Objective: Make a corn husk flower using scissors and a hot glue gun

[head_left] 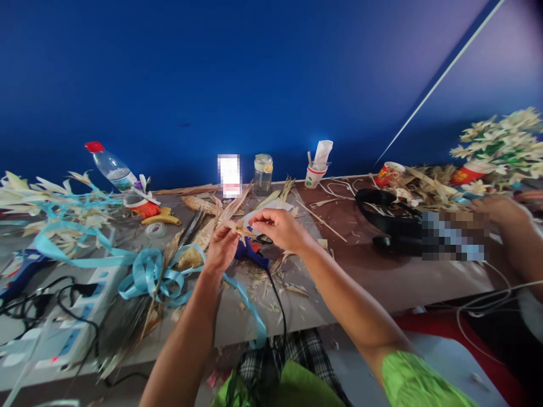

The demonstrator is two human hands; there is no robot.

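Observation:
My left hand (221, 249) and my right hand (278, 226) meet over the middle of the table, both pinched on a small piece of dried straw-coloured husk (240, 228). Just beneath them lies a blue glue gun (252, 255) with its black cord (278, 305) running toward me. Dried corn cobs and husk strips (206, 223) lie to the left of my hands. A light blue ribbon bow (150, 277) rests on a bundle of stalks at the left.
A white power strip (63, 333) and black cables sit at the near left. A red-capped bottle (111, 165), glass jar (263, 174) and paper cups (314, 175) stand at the back. Another person's arm (509, 223) reaches in at the right, beside husk flowers (503, 144).

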